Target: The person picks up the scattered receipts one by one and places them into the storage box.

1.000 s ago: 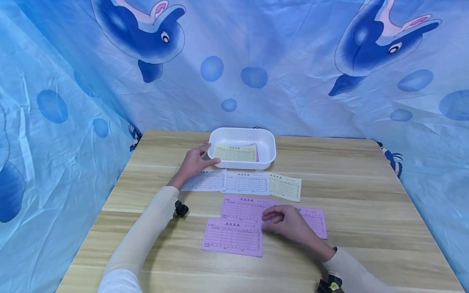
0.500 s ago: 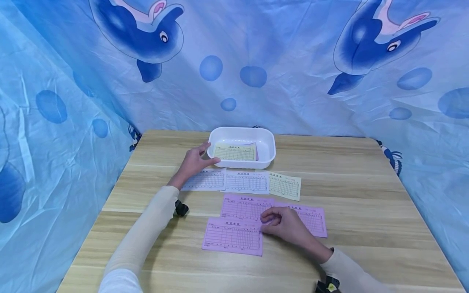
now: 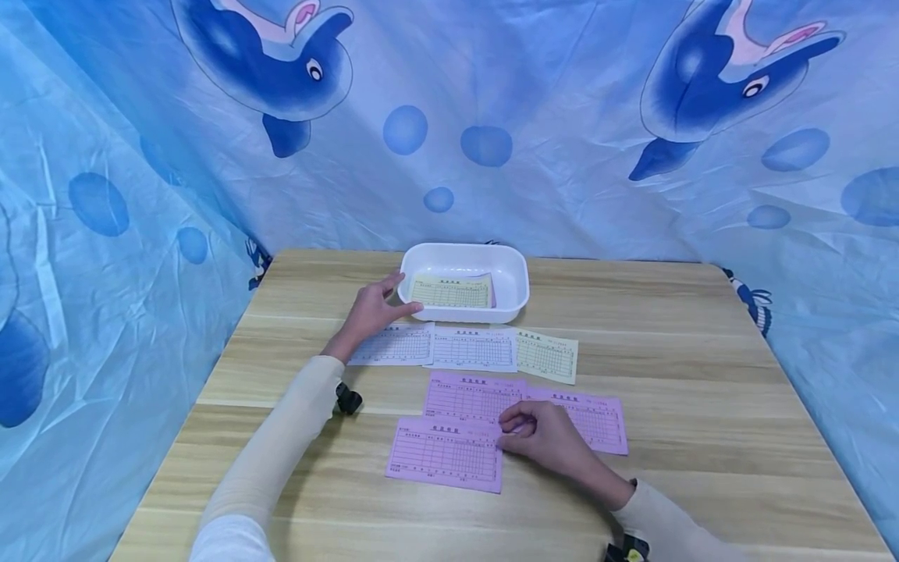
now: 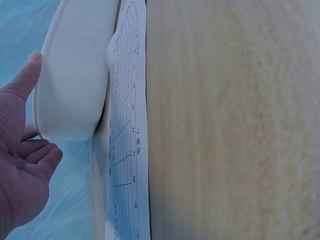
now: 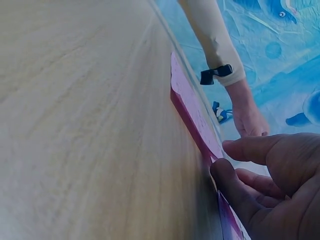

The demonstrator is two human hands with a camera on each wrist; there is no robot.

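Pink forms lay nearest the person on the wooden counter (image 3: 667,367): the front pink form (image 3: 445,453) sat at the near centre, with two more pink forms (image 3: 469,396) just behind it, side by side and overlapping. Right hand (image 3: 544,432) rested at the front pink form's right edge; its grip was curled, thumb and fingertips (image 5: 235,180) pinching that raised edge, as the right wrist view showed. Behind the pink forms, a row of three sheets lay flat: two white forms (image 3: 472,349) and one yellow form (image 3: 546,357) at the right end. Left hand (image 3: 370,310) sat beyond the row's left end, its grip spread, with relaxed fingers and the thumb touching the left wall of the white plastic tray (image 3: 515,290). The tray's near edge overlapped the white form row in the left wrist view. Inside the tray lay a yellow form (image 3: 451,291) over a pink one. Blue dolphin-print fabric (image 3: 548,117) hung behind and beside the counter.
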